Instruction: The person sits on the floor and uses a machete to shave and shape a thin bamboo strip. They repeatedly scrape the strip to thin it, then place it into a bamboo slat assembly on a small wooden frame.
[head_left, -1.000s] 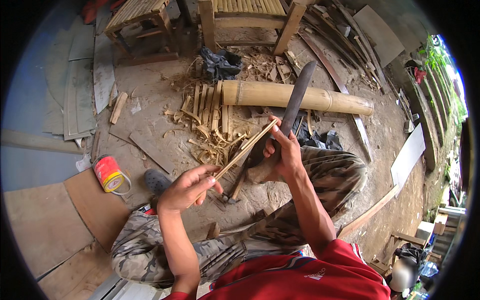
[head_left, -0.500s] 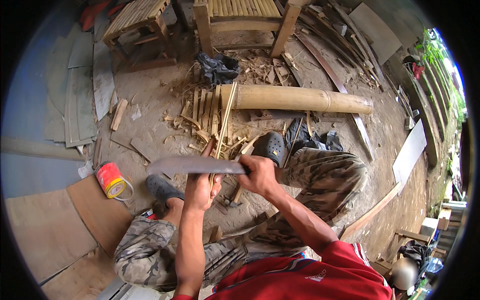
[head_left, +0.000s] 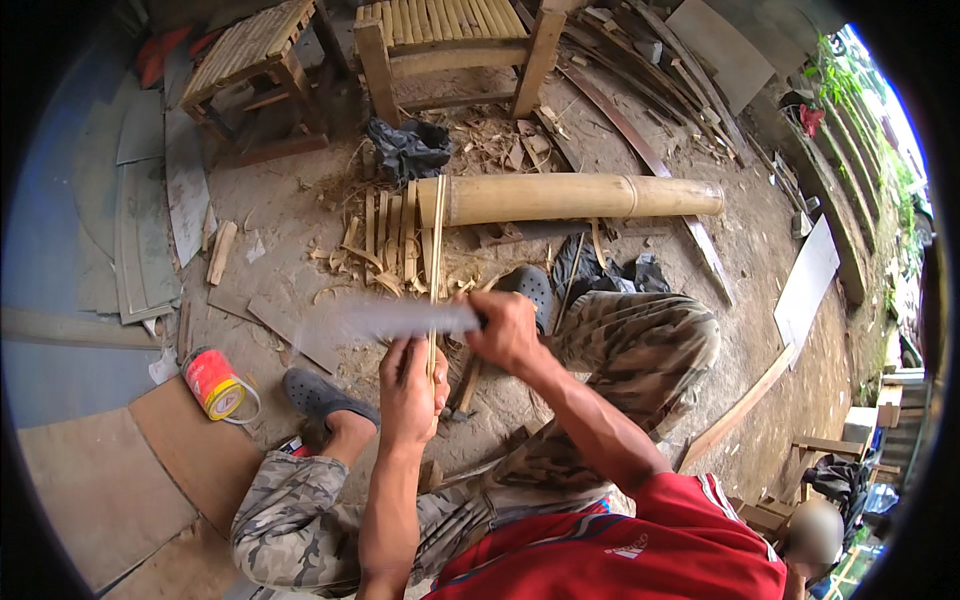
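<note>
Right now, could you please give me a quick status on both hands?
Left hand gripping thin bamboo strip. Right hand gripping big knife, blade across the strip. Bamboo pole lies beyond, apart.

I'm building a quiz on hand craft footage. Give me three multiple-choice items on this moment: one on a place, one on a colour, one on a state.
1. Where does the thick bamboo pole lie?
A. across the person's knees
B. on the ground beyond the hands
C. on the bamboo stool

2. What colour is the can lying by the left foot?
A. red and yellow
B. blue
C. green

3. What is the left hand doing?
A. resting open on the ground
B. gripping a thin bamboo strip
C. holding the can

Answers: 1 B, it lies on the dirt past the shavings. 2 A, red body with a yellow band. 3 B, its fingers close around the strip while the right hand holds the blurred blade across it.
</note>
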